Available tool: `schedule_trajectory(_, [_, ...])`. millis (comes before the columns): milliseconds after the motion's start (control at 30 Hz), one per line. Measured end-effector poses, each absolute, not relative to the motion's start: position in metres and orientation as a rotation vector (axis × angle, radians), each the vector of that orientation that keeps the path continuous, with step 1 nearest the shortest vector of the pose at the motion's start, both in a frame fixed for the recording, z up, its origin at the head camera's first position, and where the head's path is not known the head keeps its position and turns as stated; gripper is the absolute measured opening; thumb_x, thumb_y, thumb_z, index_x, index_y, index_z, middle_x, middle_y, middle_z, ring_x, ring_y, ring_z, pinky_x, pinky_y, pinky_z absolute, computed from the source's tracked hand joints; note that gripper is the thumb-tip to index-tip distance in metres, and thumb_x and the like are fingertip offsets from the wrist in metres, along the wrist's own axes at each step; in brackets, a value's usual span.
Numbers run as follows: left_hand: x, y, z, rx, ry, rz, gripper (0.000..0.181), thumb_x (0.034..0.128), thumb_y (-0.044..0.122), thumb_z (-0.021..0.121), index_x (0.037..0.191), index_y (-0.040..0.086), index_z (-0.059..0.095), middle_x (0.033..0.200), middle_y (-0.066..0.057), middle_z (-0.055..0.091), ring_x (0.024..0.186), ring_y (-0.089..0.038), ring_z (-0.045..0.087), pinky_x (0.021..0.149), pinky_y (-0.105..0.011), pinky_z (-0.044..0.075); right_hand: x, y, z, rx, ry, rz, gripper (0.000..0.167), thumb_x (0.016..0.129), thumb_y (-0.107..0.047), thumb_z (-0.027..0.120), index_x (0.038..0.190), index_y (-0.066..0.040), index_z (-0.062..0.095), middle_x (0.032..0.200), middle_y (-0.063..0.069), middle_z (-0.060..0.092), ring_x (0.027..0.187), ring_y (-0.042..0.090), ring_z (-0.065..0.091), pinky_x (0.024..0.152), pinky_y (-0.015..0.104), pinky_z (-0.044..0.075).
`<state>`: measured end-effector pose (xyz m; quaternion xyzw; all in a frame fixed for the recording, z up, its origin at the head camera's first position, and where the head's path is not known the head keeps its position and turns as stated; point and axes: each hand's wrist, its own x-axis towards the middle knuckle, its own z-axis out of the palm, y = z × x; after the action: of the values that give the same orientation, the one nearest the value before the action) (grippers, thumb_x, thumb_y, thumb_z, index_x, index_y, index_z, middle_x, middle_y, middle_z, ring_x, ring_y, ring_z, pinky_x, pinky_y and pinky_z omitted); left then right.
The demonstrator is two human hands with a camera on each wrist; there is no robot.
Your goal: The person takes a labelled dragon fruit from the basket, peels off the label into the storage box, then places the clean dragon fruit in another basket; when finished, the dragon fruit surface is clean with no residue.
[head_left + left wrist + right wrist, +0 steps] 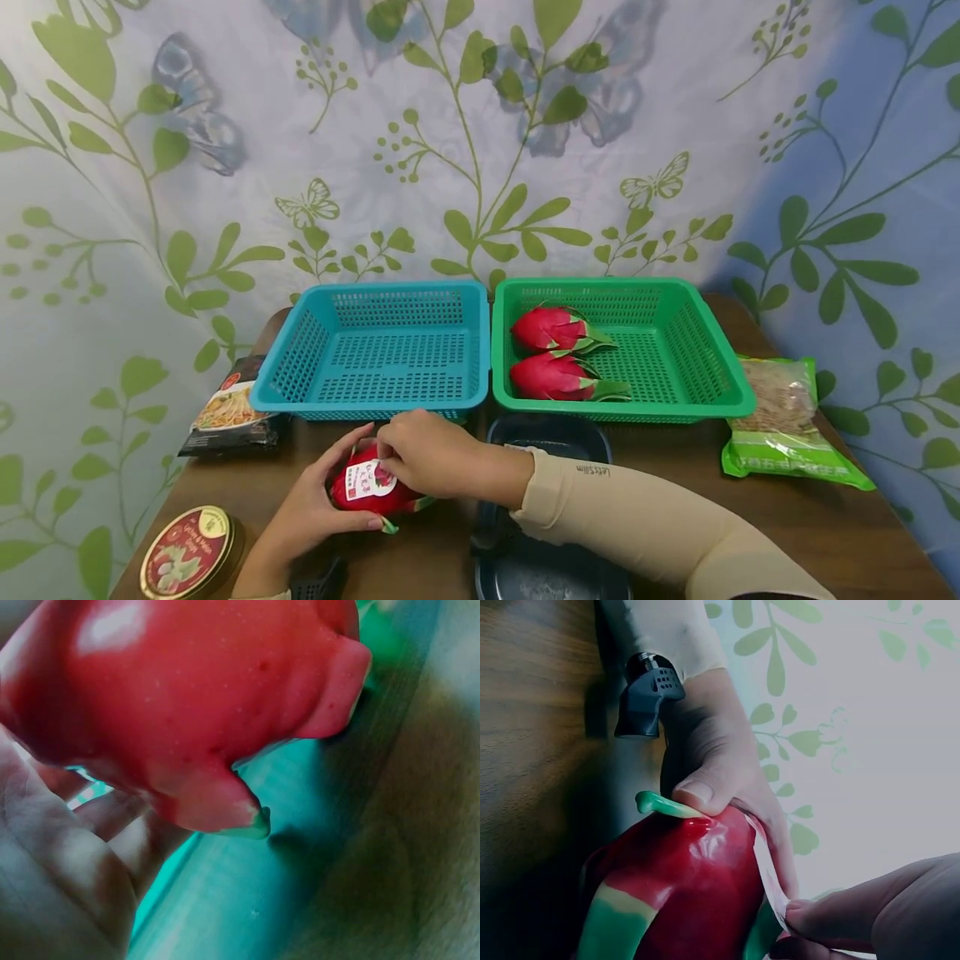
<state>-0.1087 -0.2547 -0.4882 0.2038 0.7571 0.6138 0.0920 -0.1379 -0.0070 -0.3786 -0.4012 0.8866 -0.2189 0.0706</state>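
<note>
My left hand (306, 504) grips a red dragon fruit (384, 502) with green-tipped scales, thumb on the near side and fingers on the far side. A white printed label (362, 481) is on the fruit's skin. With thumb and finger, my right hand (431, 454) pinches the label's right end. In the right wrist view the label edge (769, 874) stands a little away from the fruit at those fingertips (804, 916). The left wrist view shows the fruit's smooth underside (187, 697) against the left palm (60, 855).
Behind the hands stand a blue basket (483, 350) and a green basket (716, 354) holding two dragon fruits (551, 377). A dark tray (551, 575) lies under my right forearm. Noodle packet (232, 417) and round tin (187, 554) are left; a green-edged bag (783, 421) is right.
</note>
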Motion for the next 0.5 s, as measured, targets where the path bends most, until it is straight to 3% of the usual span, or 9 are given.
schedule_trajectory(367, [-0.109, -0.253, -0.486, 0.679, 2.273, 1.819, 0.105, 0.075, 0.0, 0.094, 0.163, 0.018, 0.039, 0.15, -0.012, 0.054, 0.121, -0.029, 0.061, 0.09, -0.039, 0.059, -0.129, -0.003, -0.369, -1.425, 2.581, -0.904, 0.004, 0.1, -0.018, 0.075, 0.097, -0.015, 0.075, 0.092, -0.01, 0.067, 0.083, -0.002, 0.056, 0.078, 0.009, 0.048])
schedule_trajectory(500, [-0.109, -0.253, -0.487, 0.647, 2.294, 1.811, 0.104, 0.074, 0.002, 0.095, 0.161, 0.02, 0.042, 0.148, -0.01, 0.055, 0.12, -0.029, 0.061, 0.09, -0.038, 0.058, -0.126, 0.015, -0.349, -1.462, 2.441, -1.161, 0.002, 0.1, -0.015, 0.076, 0.1, -0.013, 0.076, 0.094, -0.01, 0.069, 0.08, -0.001, 0.056, 0.074, 0.012, 0.05])
